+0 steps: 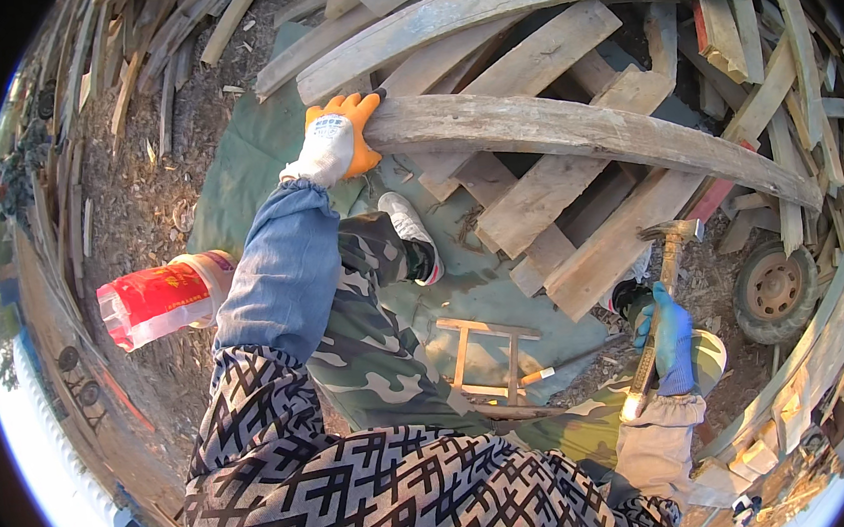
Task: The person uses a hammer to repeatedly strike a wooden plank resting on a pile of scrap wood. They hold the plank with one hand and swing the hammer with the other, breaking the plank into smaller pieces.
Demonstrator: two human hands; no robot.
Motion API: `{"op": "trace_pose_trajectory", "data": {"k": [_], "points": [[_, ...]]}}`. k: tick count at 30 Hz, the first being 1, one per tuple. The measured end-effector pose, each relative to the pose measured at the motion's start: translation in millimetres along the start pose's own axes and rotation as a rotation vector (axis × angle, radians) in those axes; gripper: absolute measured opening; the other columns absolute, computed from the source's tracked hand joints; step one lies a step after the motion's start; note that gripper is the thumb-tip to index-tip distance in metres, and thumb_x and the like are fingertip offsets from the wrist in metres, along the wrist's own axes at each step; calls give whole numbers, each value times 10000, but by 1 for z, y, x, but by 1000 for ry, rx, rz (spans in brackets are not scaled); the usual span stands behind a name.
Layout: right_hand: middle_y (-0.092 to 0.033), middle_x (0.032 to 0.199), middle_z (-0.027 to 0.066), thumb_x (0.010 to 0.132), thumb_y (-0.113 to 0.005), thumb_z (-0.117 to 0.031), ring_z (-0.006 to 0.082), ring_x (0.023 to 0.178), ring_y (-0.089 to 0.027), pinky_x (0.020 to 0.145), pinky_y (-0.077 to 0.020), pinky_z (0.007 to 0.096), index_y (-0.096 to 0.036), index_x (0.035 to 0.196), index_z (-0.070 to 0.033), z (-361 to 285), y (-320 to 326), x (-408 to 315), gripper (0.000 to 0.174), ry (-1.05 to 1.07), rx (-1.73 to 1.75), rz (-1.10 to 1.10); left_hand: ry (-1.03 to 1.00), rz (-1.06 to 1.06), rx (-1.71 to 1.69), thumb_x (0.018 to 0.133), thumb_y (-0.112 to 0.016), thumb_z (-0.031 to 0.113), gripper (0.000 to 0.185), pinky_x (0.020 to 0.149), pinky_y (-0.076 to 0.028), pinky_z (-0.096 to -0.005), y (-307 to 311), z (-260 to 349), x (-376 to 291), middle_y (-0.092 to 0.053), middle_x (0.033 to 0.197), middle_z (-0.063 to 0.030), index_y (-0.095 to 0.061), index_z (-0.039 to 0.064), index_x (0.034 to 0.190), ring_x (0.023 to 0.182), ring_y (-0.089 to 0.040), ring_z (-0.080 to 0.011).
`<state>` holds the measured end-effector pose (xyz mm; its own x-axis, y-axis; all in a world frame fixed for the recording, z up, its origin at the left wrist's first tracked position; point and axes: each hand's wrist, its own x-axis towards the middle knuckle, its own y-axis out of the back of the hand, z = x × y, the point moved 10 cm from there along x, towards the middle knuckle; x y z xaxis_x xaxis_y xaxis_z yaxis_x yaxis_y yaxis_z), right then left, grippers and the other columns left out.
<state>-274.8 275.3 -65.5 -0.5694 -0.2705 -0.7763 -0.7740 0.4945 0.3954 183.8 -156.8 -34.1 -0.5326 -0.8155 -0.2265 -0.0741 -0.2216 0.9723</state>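
My left hand, in a white and orange work glove, grips the near-left end of a long weathered wooden plank. That plank lies across a pile of other boards and looks bent by the lens. A claw hammer is in my right hand, which wears a blue glove; its head points up and away, and its handle end is near my sleeve. Below the plank, crossed boards are stacked on a green ground sheet.
A small wooden frame stands by my legs. To the left is a bucket with a red and white bag. A wheel is at the right, among more scrap timber. Wood chips litter the ground.
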Motion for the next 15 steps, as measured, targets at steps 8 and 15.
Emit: {"op": "trace_pose_trajectory", "data": {"k": [8, 15], "points": [[-568, 619, 70, 1014, -663, -551, 223, 443, -546, 406, -461, 353, -622, 919, -2, 1, 2, 2, 558, -11, -54, 24, 74, -352, -531, 752, -858, 530, 773, 1014, -554, -413, -14, 72, 6, -746, 1278, -210, -719, 66, 1354, 1164, -721, -361], [-564, 610, 79, 1013, -656, -567, 230, 439, -550, 410, -463, 351, -624, 928, 11, -3, -6, 1, 585, 106, -20, -46, 84, -84, -284, 794, -849, 539, 656, 966, -573, -437, 16, 70, 29, -774, 1175, -181, -767, 94, 1269, 1103, -731, -369]]}}
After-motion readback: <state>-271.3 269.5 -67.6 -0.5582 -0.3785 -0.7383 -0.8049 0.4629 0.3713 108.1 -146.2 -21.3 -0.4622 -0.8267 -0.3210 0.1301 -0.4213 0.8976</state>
